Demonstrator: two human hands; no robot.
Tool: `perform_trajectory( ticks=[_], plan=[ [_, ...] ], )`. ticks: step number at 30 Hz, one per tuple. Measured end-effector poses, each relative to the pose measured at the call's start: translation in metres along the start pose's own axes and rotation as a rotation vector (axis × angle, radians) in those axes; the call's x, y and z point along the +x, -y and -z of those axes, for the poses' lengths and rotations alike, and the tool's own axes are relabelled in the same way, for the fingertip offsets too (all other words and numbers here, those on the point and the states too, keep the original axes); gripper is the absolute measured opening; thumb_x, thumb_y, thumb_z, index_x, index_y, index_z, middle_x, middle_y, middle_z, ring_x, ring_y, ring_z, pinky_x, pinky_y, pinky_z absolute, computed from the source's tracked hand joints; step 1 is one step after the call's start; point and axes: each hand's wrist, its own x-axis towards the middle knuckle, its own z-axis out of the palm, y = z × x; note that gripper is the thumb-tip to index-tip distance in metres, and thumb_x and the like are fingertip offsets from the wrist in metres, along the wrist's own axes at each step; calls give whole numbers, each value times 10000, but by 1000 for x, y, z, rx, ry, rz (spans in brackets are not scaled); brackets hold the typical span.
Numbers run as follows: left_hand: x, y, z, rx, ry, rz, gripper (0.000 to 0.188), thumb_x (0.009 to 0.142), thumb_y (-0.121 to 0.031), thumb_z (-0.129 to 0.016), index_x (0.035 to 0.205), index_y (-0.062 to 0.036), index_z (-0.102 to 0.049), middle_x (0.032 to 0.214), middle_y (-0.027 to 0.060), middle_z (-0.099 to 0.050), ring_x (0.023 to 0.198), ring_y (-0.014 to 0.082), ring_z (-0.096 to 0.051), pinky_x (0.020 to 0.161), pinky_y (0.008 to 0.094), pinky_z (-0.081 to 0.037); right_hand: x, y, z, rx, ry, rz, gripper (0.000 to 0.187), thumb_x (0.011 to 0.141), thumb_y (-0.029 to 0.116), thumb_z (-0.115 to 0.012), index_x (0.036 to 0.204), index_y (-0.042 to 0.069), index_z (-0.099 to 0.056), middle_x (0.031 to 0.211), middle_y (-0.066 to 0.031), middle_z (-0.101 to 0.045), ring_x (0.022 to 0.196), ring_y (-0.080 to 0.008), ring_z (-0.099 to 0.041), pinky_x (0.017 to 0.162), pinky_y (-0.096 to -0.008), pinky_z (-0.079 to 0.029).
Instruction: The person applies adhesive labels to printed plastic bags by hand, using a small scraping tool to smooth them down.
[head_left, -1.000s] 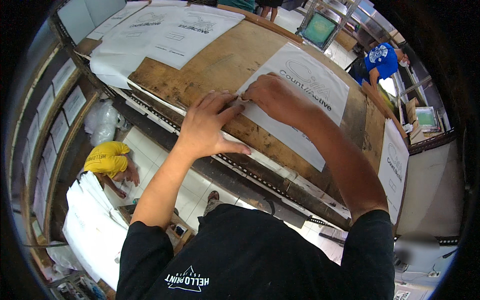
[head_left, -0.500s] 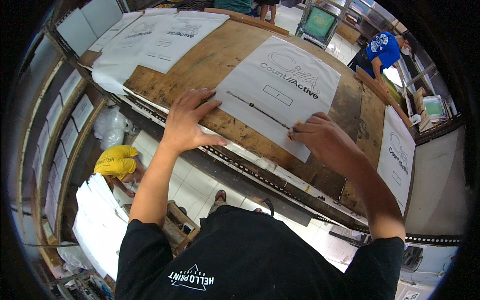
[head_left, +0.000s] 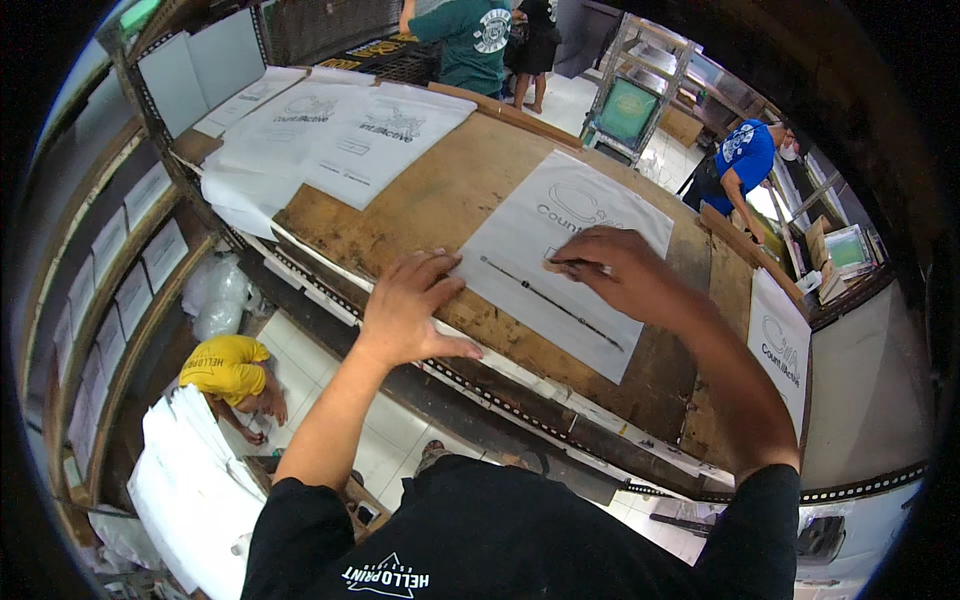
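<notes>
A white sheet [head_left: 520, 255] with a printed outline logo lies flat on the brown worktable in front of me. A thin dark printed line [head_left: 555, 305] crosses its near part. My left hand [head_left: 405, 310] is open, fingers spread, at the sheet's left corner and the table's near edge. My right hand [head_left: 625, 275] hovers above the middle of the sheet, with its fingers pinched together. Something small and dark shows at the right fingertips, too hidden to name. The right hand covers part of the logo and the box below it.
Similar printed sheets [head_left: 375, 140] overlap at the table's far left; another sheet [head_left: 780, 345] hangs at the right. Wooden strips [head_left: 505, 115] line the far edge. A person in yellow [head_left: 225, 365] crouches at lower left by stacked white sheets [head_left: 190, 490]. Another in blue [head_left: 745, 150] works at far right.
My right hand has moved away from the right end of the dark line, up and left over the sheet's middle. The left hand keeps its place at the corner. The whole view has shifted.
</notes>
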Motion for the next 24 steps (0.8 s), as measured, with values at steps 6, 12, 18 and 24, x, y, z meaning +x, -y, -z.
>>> perform_trajectory(
  ticks=[6,12,18,24],
  plan=[
    [-1,2,1,-33,-30,-18,850,600,-750,-759,1096,-62,-715,1292,156,-628,1255,374,-557,1071,513,-413,67,1,-53,-274,51,239,185,887,28,-660,1062,61,-713,1031,-82,-691,1023,-278,-633,962,-410,-461],
    [0,4,-2,-93,-51,-22,850,601,-756,-753,1115,-80,-712,1234,167,-623,1223,367,-570,1072,511,-410,84,-3,-67,-414,133,292,258,799,18,-655,1040,79,-726,1019,-53,-690,1016,-241,-636,991,-397,-439],
    [-1,3,-1,-51,-5,33,840,571,-746,-777,1094,-90,-712,1198,150,-629,1262,357,-553,1079,513,-402,62,-1,-52,-398,293,192,270,803,11,-634,1038,92,-738,1011,-46,-714,1006,-218,-649,996,-389,-427],
    [-1,-1,-3,-45,-10,35,843,545,-741,-792,1059,-77,-718,1242,136,-630,1263,356,-556,1075,511,-406,-21,-13,-30,-392,285,145,304,797,23,-640,1068,119,-742,1027,-39,-708,1015,-222,-645,1014,-393,-415]
  ],
)
